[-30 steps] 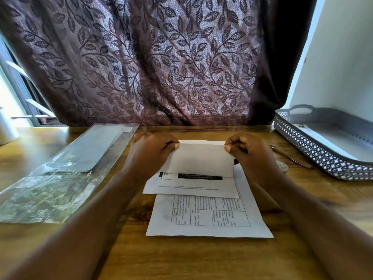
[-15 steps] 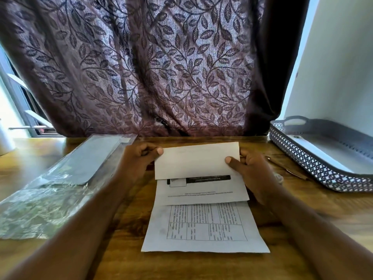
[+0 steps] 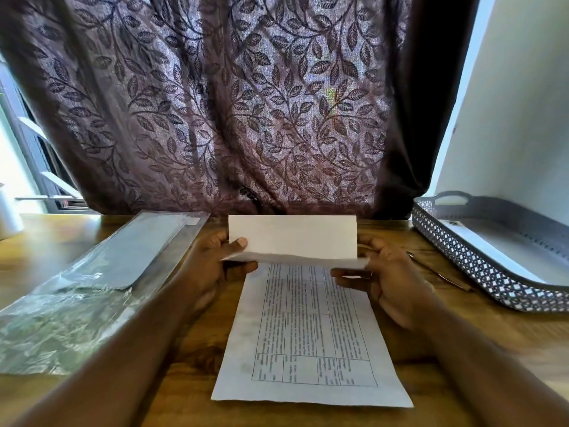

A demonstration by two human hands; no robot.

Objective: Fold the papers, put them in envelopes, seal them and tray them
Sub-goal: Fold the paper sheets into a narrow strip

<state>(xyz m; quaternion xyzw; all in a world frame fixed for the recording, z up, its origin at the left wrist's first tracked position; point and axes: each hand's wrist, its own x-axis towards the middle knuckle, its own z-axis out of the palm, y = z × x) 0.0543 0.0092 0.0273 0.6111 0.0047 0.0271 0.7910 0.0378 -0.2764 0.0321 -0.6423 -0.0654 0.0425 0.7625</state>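
Folded paper [image 3: 292, 238] held up over the tabletop [image 3: 55, 238].
Left hand [image 3: 215, 266] pinches its 9 o'clock end, right hand [image 3: 391, 278] its 3 o'clock end, above a flat sheet [image 3: 308, 334]. Tray [image 3: 462, 257] sits at 3 o'clock.

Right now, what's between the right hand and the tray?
A thin pen lying on the table, between right hand and tray; head view.

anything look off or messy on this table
Nothing spilled or damaged. The printed sheet lies slightly askew on the table, and the plastic envelope pack at the left is crumpled at its near end.
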